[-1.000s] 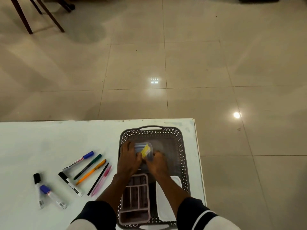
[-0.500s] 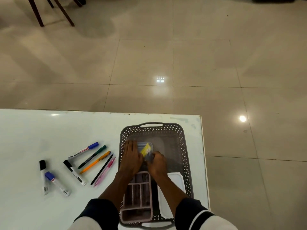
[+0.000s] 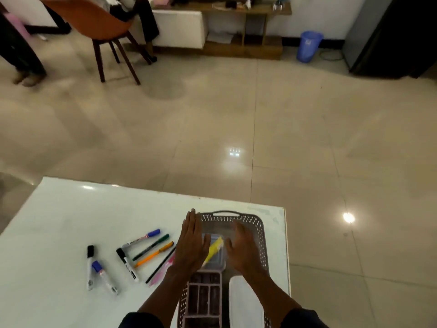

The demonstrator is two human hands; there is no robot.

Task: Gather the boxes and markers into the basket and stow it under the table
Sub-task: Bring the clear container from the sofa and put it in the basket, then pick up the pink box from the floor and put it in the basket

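Hands hover flat, fingers straight, left hand (image 3: 192, 242) and right hand (image 3: 241, 247) empty over the boxed basket (image 3: 259, 229) at lower centre; markers (image 3: 132, 258) lie fanned lower left, nearest the left hand.

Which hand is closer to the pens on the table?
Left. The left hand hovers at the basket's left edge, right beside the pens. The right hand is inside the basket, farther away.
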